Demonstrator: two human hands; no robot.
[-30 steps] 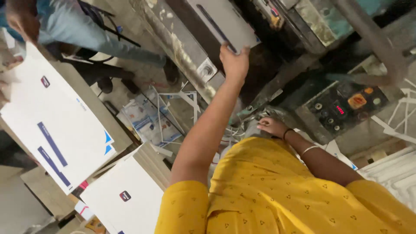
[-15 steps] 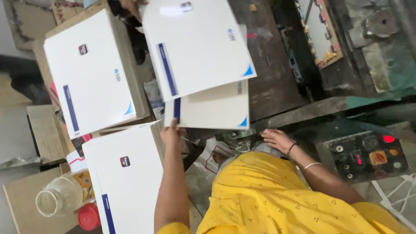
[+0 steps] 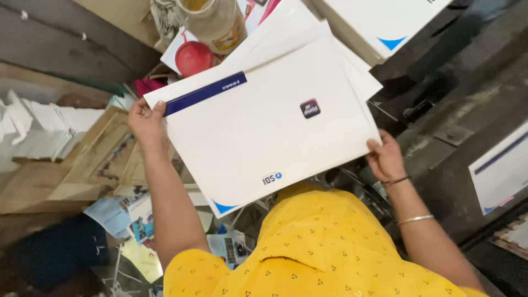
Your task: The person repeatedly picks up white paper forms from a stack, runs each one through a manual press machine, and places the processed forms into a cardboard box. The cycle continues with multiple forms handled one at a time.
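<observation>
I hold a large white printed sheet (image 3: 258,137) with a dark blue stripe, a small dark square mark and a blue corner, flat in front of my yellow shirt. My left hand (image 3: 146,118) grips its left corner beside the stripe, thumb on top. My right hand (image 3: 385,159), with bangles on the wrist, grips the right edge. More white sheets (image 3: 352,66) of the same kind lie fanned out just under the top one; whether I hold them too I cannot tell.
A clear plastic jar (image 3: 217,22) and a red lid (image 3: 193,58) lie beyond the sheet. Another white stack (image 3: 385,22) is at top right, one more sheet (image 3: 503,168) at right. Wooden frames (image 3: 104,154) and paper scraps (image 3: 33,126) lie left. Dark machine surface (image 3: 456,110) is on the right.
My left hand was reaching up to the white sheets; now both hands hold a sheet in front of me. The view has swung toward the jar and the wooden frames.
</observation>
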